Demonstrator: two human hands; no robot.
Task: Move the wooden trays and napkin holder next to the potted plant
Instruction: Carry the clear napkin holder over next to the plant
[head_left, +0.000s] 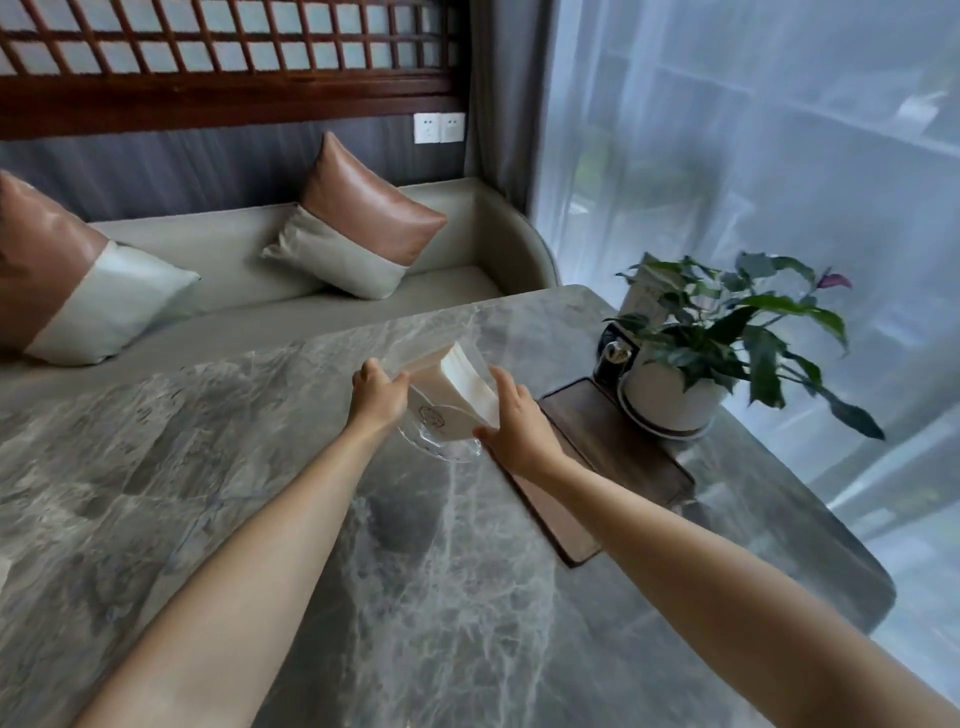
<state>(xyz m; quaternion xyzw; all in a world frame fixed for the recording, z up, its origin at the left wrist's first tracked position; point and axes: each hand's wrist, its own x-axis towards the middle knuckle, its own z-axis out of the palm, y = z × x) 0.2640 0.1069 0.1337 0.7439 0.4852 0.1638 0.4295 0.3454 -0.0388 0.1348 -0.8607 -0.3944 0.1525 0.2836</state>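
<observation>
Bare marble table leftward

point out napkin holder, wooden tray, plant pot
napkin holder (451, 384): head view, on the napkin stack it holds, between the two hands.
wooden tray (631, 457): head view, on its dark top surface, right of the holder.
plant pot (670, 397): head view, on the white front wall.

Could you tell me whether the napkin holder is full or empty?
Full: a thick stack of white napkins fills the clear holder.
</observation>
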